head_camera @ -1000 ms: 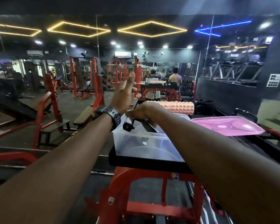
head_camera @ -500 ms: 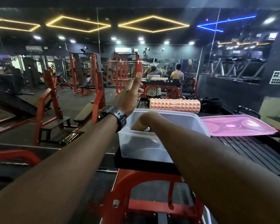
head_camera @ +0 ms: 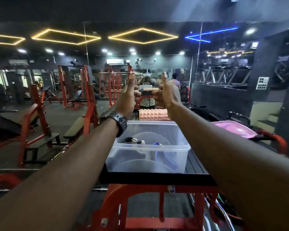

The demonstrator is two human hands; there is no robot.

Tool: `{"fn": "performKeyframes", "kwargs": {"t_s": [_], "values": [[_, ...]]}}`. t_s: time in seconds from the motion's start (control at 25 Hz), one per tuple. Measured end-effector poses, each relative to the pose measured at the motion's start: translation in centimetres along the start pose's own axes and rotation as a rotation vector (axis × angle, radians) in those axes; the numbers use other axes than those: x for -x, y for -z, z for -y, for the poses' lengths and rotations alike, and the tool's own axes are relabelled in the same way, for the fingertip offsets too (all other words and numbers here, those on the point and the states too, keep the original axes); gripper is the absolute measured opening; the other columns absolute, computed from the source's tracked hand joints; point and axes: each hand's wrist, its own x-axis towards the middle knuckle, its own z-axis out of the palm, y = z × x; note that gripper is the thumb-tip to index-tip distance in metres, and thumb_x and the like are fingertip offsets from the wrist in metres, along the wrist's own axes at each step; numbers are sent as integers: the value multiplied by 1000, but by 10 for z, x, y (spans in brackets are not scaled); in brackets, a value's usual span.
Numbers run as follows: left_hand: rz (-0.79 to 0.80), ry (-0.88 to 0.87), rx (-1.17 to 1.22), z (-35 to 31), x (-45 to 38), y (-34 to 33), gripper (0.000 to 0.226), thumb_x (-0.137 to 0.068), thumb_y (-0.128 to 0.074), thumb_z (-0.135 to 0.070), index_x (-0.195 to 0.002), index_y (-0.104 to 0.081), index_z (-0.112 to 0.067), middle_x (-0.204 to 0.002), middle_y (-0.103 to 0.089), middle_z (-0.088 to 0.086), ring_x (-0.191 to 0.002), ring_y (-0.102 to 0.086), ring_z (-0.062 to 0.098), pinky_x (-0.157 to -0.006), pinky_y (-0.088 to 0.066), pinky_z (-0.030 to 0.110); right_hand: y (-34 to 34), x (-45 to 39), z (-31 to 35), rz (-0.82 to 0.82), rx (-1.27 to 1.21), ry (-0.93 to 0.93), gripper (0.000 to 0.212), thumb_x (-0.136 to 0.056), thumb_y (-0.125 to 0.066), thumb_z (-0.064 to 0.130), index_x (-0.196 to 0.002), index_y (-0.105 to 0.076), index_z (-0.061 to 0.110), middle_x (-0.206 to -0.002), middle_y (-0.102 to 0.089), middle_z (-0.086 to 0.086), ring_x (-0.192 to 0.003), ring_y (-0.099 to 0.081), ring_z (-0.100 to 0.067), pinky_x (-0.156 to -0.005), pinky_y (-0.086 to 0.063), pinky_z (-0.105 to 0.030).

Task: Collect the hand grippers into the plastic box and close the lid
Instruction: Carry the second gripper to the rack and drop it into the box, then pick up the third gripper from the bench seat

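Note:
A clear plastic box [head_camera: 140,161] stands open on a black platform [head_camera: 196,165]. Inside it lie a black hand gripper [head_camera: 131,140] and a blue hand gripper [head_camera: 157,144]. The pink lid [head_camera: 235,130] lies on the platform to the right of the box. My left hand [head_camera: 128,97], with a black watch on the wrist, and my right hand [head_camera: 168,95] are both raised beyond the box. Each has its thumb up, its fingers curled, and holds nothing.
A peach foam roller [head_camera: 154,115] lies just behind the box. The platform sits on a red steel frame [head_camera: 140,197]. Red gym benches and racks [head_camera: 37,120] stand to the left. A mirror wall faces me, with people reflected in it.
My right hand lowered the black hand gripper into the box, let it go and rose beside my left hand with its thumb up. The view tilted down a little.

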Motion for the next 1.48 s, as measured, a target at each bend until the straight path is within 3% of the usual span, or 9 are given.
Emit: {"fn": "performKeyframes", "kwargs": {"t_s": [0.28,0.48,0.68,0.92,1.12,1.2,1.28,1.36,1.48], "values": [[-27,1,31,-19,2,-19,92,-82,-16,-74,-137,-55,-12,-115,-68,14,-105,-63,26,-90,-45,37,19,6,19,-14,-24,80,70,-100,-37,66,-120,-63,5,-87,-67,-9,-77,-60,-22,-75,-53,-42],[-32,3,31,-27,7,-25,95,-80,-15,-76,-143,-51,-15,-113,-70,9,-99,-63,22,-86,-47,35,29,11,24,-1,-36,95,72,-101,-38,64,-122,-63,0,-89,-67,-10,-79,-60,-23,-72,-52,-37],[-40,-3,74,-31,9,-26,87,-87,-19,-72,-137,-55,-11,-114,-69,15,-99,-64,25,-96,-49,44,31,13,26,-12,-4,111,71,-100,-35,67,-114,-65,3,-94,-68,-13,-83,-61,-25,-79,-54,-42],[-62,-11,68,-29,9,-17,81,-91,-19,-70,-127,-60,-11,-109,-69,10,-94,-63,21,-87,-48,37,25,13,25,17,0,117,65,-100,-35,66,-104,-63,7,-93,-68,-14,-81,-61,-25,-67,-53,-34],[-87,-25,62,-33,15,-1,87,-82,-23,-81,-124,-61,-16,-110,-69,14,-94,-62,22,-95,-51,48,11,11,23,20,29,143,74,-99,-37,68,-116,-66,3,-94,-74,-16,-86,-67,-31,-85,-58,-47],[-122,-59,23,-38,24,29,90,-73,-27,-91,-120,-61,-22,-107,-67,13,-94,-61,23,-96,-49,50,-15,16,23,122,37,139,79,-95,-36,74,-126,-66,8,-106,-75,-21,-95,-69,-32,-91,-57,-51],[-197,-45,-69,-41,39,75,119,-57,-29,-101,-130,-59,-12,-104,-66,10,-89,-62,18,-88,-51,41,-58,29,28,302,-15,147,74,-94,-35,75,-118,-68,14,-104,-73,-21,-92,-65,-30,-86,-55,-43],[-331,-55,-164,-47,65,127,103,-72,-30,-91,-123,-62,-8,-96,-68,6,-81,-65,14,-84,-55,41,-112,53,35,481,-64,151,71,-94,-34,76,-112,-67,15,-102,-73,-22,-90,-66,-26,-88,-56,-44],[-553,-5,-343,-72,128,207,75,-83,-23,-75,-113,-70,-24,-110,-72,8,-102,-67,24,-100,-50,55,-195,111,48,766,-183,148,73,-89,-33,80,-117,-55,16,-107,-71,-16,-89,-65,-24,-94,-51,-46]]}}
